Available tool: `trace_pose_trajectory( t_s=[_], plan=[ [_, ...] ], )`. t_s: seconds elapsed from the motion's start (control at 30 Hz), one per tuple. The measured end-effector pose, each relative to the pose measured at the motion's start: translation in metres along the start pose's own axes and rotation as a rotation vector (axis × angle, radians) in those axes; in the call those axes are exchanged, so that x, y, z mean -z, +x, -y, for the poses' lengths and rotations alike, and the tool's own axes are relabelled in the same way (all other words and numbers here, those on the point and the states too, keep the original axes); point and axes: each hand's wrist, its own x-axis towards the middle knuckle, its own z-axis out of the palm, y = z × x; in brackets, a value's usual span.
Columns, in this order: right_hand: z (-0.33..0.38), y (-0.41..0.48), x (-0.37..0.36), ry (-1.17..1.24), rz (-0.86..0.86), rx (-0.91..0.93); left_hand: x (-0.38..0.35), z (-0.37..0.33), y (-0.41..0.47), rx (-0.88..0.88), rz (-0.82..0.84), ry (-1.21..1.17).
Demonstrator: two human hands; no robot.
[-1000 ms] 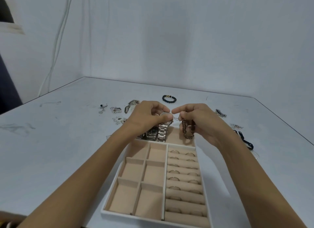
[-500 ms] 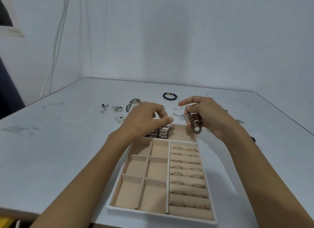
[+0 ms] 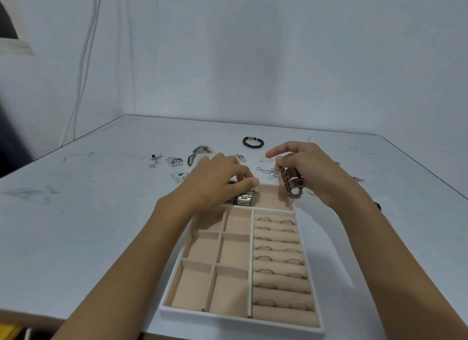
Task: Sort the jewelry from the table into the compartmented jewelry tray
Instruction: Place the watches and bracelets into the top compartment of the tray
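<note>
The left hand (image 3: 222, 180) is covering most of the steel watches (image 3: 243, 200) in the far compartment of the tray (image 3: 240, 320), fingers curled; whether it is gripping anything is hidden. The right hand (image 3: 314, 172) is pinching a brown beaded bracelet (image 3: 291, 187), its glossy loop dangling over that compartment's right end.
</note>
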Motion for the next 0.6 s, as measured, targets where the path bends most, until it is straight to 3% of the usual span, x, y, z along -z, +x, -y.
trace_pose_trajectory(
  t_s=[0.3,0.43,0.6],
  plan=[
    [0.0008,-0.0018,0.0004,-0.028,-0.010,0.008,-0.0075,0.0055,0.0018,-0.111,0.122,-0.023],
    [0.0008,-0.0017,-0.0002,-0.036,-0.015,0.014,-0.0043,0.0016,0.0000,-0.080,0.109,0.036],
    [0.0007,-0.0015,-0.0014,-0.049,-0.018,0.019,-0.0032,0.0004,-0.0007,-0.094,0.034,-0.069]
  ],
)
